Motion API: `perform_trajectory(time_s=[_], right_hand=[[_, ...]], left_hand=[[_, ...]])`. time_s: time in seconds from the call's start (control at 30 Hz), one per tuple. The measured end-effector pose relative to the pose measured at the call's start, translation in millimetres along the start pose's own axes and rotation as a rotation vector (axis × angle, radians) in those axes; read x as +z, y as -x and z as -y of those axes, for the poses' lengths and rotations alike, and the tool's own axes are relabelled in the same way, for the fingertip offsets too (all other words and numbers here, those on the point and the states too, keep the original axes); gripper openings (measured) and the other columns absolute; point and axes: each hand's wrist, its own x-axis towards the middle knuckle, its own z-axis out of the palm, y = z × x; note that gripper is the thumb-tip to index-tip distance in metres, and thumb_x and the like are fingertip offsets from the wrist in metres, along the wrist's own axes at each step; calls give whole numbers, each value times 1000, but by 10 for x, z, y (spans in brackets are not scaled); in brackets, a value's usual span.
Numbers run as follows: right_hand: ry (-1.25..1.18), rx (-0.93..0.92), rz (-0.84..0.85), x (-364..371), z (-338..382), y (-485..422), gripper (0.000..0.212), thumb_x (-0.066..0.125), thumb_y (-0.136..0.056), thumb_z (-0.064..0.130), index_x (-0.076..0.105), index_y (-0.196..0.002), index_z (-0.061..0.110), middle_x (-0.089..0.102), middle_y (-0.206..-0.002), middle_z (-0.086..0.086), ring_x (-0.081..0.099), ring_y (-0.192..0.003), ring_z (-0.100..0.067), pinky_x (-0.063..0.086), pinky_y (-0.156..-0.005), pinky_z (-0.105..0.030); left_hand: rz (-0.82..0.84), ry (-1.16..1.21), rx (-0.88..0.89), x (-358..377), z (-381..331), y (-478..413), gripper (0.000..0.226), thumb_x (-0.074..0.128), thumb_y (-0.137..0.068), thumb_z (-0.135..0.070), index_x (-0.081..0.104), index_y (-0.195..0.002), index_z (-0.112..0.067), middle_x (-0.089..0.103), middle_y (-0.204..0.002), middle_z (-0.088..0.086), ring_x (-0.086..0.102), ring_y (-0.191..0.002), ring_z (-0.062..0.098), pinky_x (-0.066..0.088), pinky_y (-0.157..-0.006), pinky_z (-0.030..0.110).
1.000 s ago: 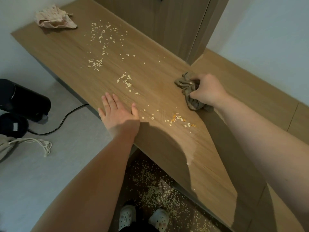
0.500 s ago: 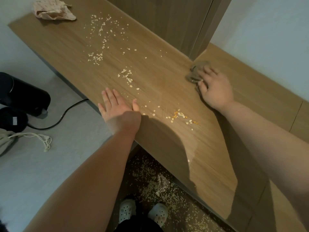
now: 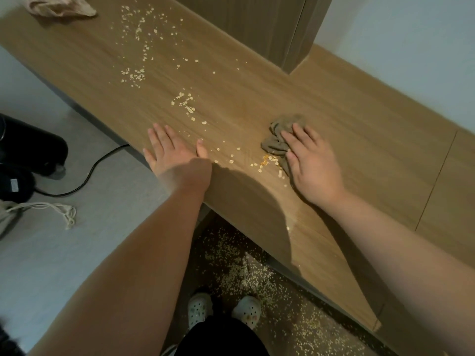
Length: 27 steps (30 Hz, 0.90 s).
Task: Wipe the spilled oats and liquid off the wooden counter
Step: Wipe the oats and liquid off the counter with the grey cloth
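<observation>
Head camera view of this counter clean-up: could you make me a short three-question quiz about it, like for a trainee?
1. True or false: the right hand presses flat on the grey-brown cloth.
2. Where does the left hand rest? A) on the cloth B) palm down near the counter's front edge C) on the floor
3. Fill in: scattered oats lie on the counter between the person and the crumpled ____ rag at its far end.

Key: 1 true; 2 B; 3 beige.
</observation>
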Motion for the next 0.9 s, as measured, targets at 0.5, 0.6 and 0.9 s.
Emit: perform_trajectory(time_s=[0.5, 0.6, 0.9], right_hand=[[-60, -26, -3, -82, -409, -422, 48, 34, -100, 31, 44, -145, 16, 37, -154, -8, 30, -142, -34, 26, -114, -57], [-55, 172, -68, -115, -563, -753, 45, 32, -104, 29, 41, -147, 18, 34, -156, -6, 26, -144, -32, 22, -118, -51], [-68, -50, 50, -144, -352, -561, 45, 40, -99, 27, 47, -143, 20, 40, -152, -5, 31, -142, -31, 24, -117, -45]], left_hand=[[-51, 36, 20, 39, 12, 6, 70, 20, -103, -46, 3, -157, -3, -4, -165, 13, -5, -152, 26, -2, -122, 47], [-43, 28, 19, 33, 6, 11, 71, 20, -103, -46, 2, -156, -3, -4, -165, 13, -5, -152, 26, -2, -121, 46], [3, -19, 13, -2, -2, -19, 71, 18, -103, -46, 0, -157, -4, -7, -165, 14, -7, -152, 26, -1, -121, 47]])
